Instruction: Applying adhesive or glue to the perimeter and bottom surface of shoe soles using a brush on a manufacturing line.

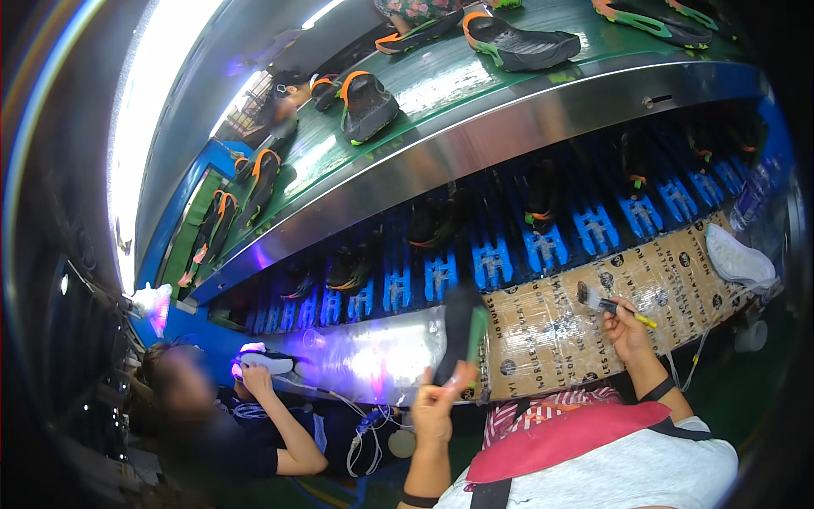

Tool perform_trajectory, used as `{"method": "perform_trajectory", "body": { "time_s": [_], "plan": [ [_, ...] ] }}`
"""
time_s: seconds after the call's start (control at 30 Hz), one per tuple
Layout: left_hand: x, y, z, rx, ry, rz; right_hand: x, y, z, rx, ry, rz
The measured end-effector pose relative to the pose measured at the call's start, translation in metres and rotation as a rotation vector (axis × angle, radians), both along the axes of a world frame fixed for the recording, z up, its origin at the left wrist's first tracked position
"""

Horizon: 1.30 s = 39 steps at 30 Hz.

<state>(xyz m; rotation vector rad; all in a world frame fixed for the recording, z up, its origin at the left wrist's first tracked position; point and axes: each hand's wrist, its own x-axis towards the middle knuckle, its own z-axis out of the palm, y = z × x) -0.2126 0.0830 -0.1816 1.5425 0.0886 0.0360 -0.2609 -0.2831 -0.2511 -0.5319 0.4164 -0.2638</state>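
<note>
My left hand (434, 409) is closed round one end of a black shoe sole (462, 331) with a green edge. The sole is held upright above the near work ledge and is slightly blurred. In my right hand (628, 333) is a flat paintbrush (604, 302) with dark bristles and a yellow-ended handle, its bristles pointing left. The brush is over the cardboard-covered part of the ledge (543, 339), apart from the sole. A white shoe sole (739, 257) lies at the ledge's right end.
Beyond the ledge, blue racks (492, 265) carry dark shoes. Above them a green conveyor belt (432, 81) bears several black-and-orange soles (368, 108). At the left a co-worker's hand (257, 379) holds a white-and-black shoe (264, 360) under purple light. A clear bottle (750, 202) stands at the right.
</note>
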Motion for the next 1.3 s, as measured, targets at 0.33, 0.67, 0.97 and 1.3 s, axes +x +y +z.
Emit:
{"method": "perform_trajectory", "body": {
  "time_s": [0.33,0.67,0.97,1.3],
  "plan": [
    [0.004,-0.04,-0.003,-0.639,0.53,-0.183,-0.006,0.005,0.041,-0.509,-0.036,0.083],
    [0.016,-0.08,-0.049,-1.322,0.69,-0.274,-0.008,0.016,0.08,-0.696,-0.058,0.121],
    [0.025,-0.083,-0.009,-1.159,0.579,-0.415,0.016,0.055,0.124,-0.839,-0.094,0.305],
    [0.015,-0.098,-0.024,-1.013,0.543,-0.51,0.061,0.109,0.154,-1.664,-0.598,-0.1]
  ]
}}
